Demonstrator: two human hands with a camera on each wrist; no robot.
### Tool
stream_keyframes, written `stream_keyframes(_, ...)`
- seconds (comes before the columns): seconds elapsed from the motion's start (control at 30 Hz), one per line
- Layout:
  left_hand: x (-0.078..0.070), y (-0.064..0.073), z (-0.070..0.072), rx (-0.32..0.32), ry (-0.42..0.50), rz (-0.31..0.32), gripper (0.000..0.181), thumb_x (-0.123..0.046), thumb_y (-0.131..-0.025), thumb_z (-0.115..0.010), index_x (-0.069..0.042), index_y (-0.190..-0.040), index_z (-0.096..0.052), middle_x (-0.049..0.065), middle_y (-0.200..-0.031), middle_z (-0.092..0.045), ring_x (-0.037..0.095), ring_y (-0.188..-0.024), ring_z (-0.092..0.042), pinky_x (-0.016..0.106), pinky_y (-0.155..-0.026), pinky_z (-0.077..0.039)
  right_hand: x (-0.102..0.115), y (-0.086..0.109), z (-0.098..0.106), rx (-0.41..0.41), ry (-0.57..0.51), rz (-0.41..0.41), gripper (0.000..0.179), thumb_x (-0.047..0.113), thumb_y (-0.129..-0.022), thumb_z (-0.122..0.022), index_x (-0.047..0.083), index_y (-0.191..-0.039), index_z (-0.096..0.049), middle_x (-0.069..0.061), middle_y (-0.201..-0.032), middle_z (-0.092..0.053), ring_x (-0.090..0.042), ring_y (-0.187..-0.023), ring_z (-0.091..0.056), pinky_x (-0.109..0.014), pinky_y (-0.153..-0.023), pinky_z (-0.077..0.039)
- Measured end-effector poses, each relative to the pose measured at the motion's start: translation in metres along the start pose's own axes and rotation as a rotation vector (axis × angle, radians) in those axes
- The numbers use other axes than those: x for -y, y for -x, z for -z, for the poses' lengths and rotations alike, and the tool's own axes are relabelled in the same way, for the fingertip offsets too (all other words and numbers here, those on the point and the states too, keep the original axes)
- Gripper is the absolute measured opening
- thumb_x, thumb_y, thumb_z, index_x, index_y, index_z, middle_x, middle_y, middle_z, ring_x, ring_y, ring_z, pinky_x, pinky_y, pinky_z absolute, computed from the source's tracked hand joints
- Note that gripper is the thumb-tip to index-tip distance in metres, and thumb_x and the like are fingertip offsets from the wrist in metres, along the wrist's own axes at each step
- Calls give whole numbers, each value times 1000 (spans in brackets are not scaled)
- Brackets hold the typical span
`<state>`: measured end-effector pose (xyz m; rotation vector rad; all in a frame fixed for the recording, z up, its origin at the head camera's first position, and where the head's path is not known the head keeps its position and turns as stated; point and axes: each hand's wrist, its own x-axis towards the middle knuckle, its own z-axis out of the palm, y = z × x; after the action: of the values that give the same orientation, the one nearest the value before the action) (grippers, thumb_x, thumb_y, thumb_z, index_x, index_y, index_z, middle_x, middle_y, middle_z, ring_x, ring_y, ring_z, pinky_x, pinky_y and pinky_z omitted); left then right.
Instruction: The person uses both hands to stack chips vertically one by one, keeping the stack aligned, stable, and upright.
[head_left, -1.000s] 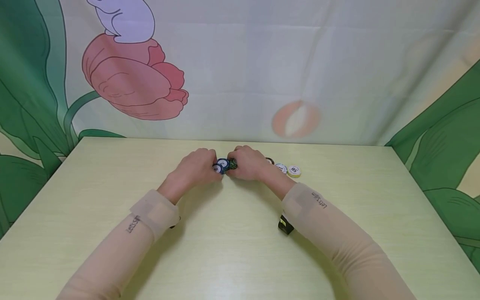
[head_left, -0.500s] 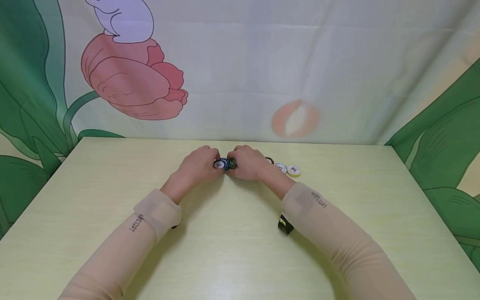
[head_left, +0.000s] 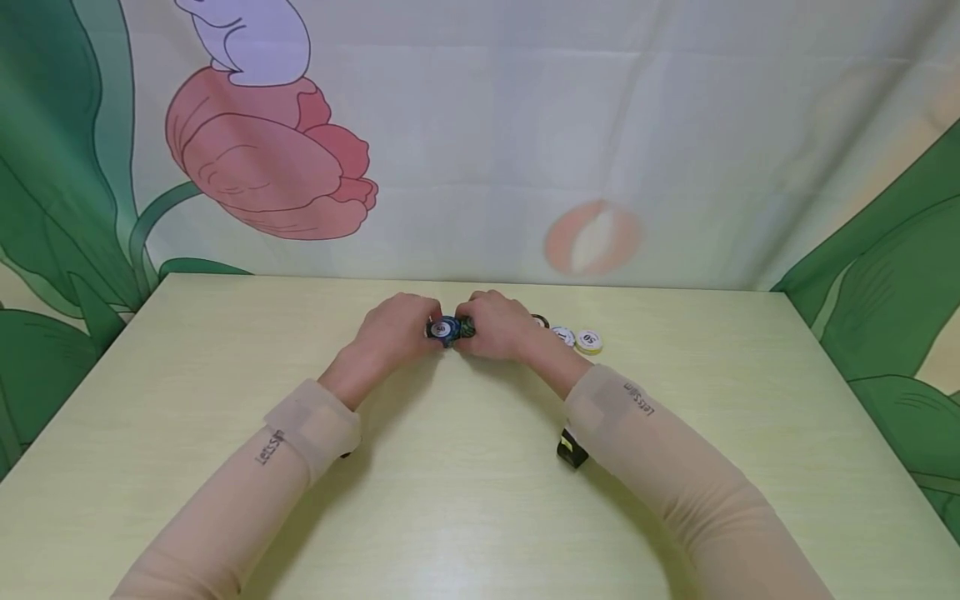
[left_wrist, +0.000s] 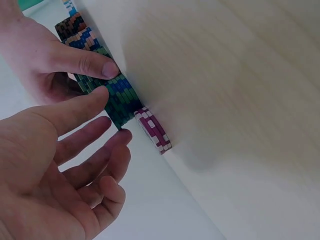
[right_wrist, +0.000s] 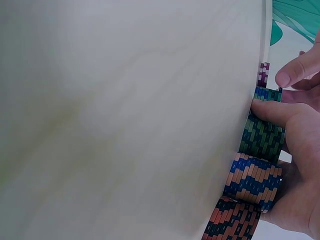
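Observation:
Several stacks of poker chips stand in a row toward the far side of the table. My left hand [left_wrist: 55, 160] is beside the blue-and-green stack [left_wrist: 126, 100], fingers loosely bent, its thumb tip slightly apart from the chips in the right wrist view. A chip marked 50 [head_left: 441, 329] faces up there. My right hand [right_wrist: 300, 145] grips the green stack [right_wrist: 262, 137], thumb across its near side and reaching the blue-and-green chips; its other fingers are mostly hidden behind. A short purple-and-white stack [left_wrist: 153, 131] stands at the row's left end.
Right of the green chips come a blue-and-pink stack [right_wrist: 253, 177] and an orange-and-black stack [right_wrist: 232, 220]. Farther right are a light-blue-edged stack [head_left: 563, 336] and a yellow one [head_left: 588, 341]. The table's back edge and a printed curtain [head_left: 480, 150] lie behind.
My left hand has shifted slightly, and the chips at its fingertips, offset from the blue-and-green stack a second ago, are now in line with it. My right hand stays put.

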<state>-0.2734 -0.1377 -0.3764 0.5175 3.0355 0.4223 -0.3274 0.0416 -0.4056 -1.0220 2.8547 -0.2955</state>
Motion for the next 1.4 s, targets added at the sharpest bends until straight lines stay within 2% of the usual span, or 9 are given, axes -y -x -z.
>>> stream_keyframes(0.43, 1, -9, -4, -13, 12, 34, 25, -18, -90, -81, -2, -108, -74, 10, -100, -71, 24, -86, -61, 40, -78, -52, 0, 1, 0, -7, 4, 2, 30, 36, -92, -75, 16, -114, -73, -5, -110, -64, -23, -98, -58, -44, -79, -51)
stream_keyframes(0.8, 0, -11, -6, -36, 15, 45, 23, -19, -90, -82, -3, -105, -74, 9, -97, -70, 24, -84, -61, 41, -74, -53, -1, 0, -1, -5, 17, 2, 31, 37, -92, -74, 16, -115, -72, -5, -112, -63, -23, -99, -58, -44, -78, -51)
stream_keyframes(1.0, -1, -12, -7, -26, 18, 53, 23, -20, -90, -82, -3, -104, -74, 8, -96, -70, 24, -85, -61, 40, -74, -52, -1, -1, -1, -4, 16, 3, 31, 36, -92, -74, 15, -114, -72, -5, -110, -63, -23, -97, -58, -43, -78, -51)
stream_keyframes(1.2, -3, -12, -6, -16, 8, 53, 22, -20, -90, -82, -3, -103, -73, 8, -94, -70, 23, -83, -61, 39, -73, -52, 0, -1, -1, 0, 15, 0, 30, 36, -92, -74, 15, -114, -72, -6, -111, -63, -23, -98, -57, -44, -78, -51)
stream_keyframes(1.4, -3, -11, -8, -37, -11, 27, 18, -18, -90, -81, -4, -98, -72, 7, -91, -70, 23, -80, -61, 40, -70, -52, 1, 0, 0, 1, 32, -12, 30, 38, -93, -74, 16, -113, -71, -4, -109, -63, -22, -97, -58, -46, -78, -52)
